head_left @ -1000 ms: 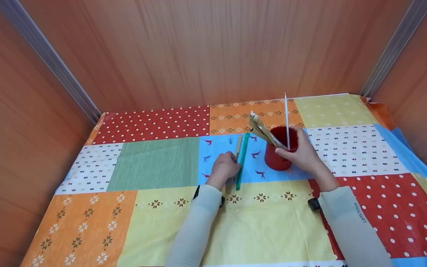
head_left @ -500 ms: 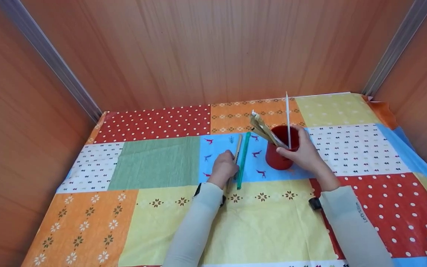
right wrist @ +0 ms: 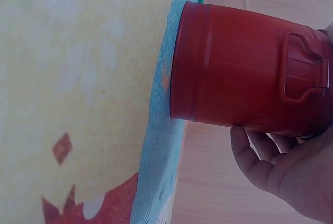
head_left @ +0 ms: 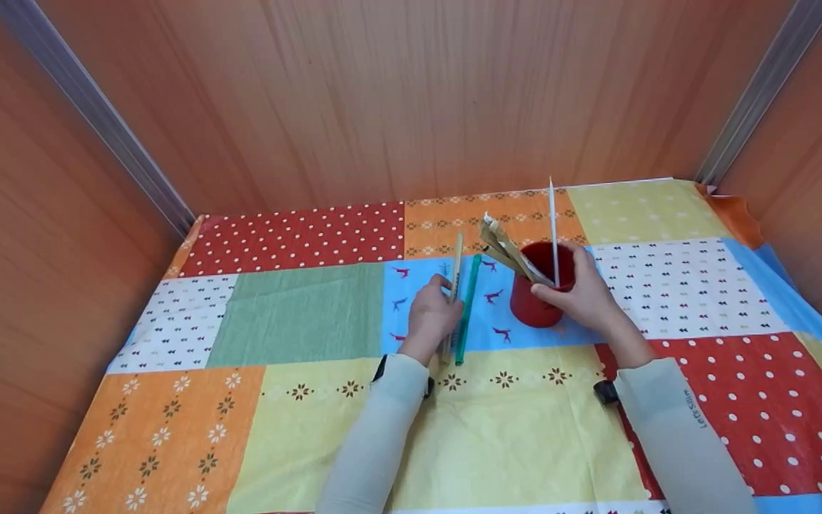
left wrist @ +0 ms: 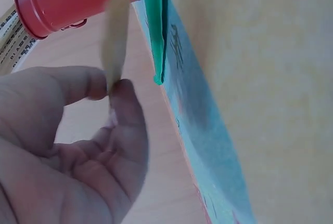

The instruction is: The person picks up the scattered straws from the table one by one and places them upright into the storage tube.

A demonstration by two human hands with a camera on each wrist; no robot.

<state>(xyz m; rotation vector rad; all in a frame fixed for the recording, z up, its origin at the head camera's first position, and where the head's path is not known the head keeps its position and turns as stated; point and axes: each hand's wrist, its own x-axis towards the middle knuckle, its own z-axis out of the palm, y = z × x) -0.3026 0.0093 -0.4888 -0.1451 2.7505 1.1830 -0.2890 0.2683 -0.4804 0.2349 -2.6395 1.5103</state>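
Between thumb and finger, my left hand (head_left: 434, 315) pinches a slim tan stick (head_left: 458, 260), which looks paper-wrapped and is blurred in the left wrist view. Just right of it a thin green strip (head_left: 469, 307) lies on the cloth. My right hand (head_left: 591, 294) grips a red cup (head_left: 534, 308) around its rim and far side. The cup has a side handle (right wrist: 299, 99) and stands upright on the blue patch. Several tan paper sleeves (head_left: 502, 250) with black print lean out of its left side. A tall slim white stick (head_left: 553, 221) rises from it.
A patchwork tablecloth (head_left: 311, 314) covers the table. A wood-grain panel (head_left: 382, 100) closes off the back, with further panels at left and right. Metal corner posts (head_left: 768, 93) stand where the panels meet.
My left hand has taken up the tan stick, and its far end has risen and moved away from me. My right hand stays on the cup; the green strip lies where it was.
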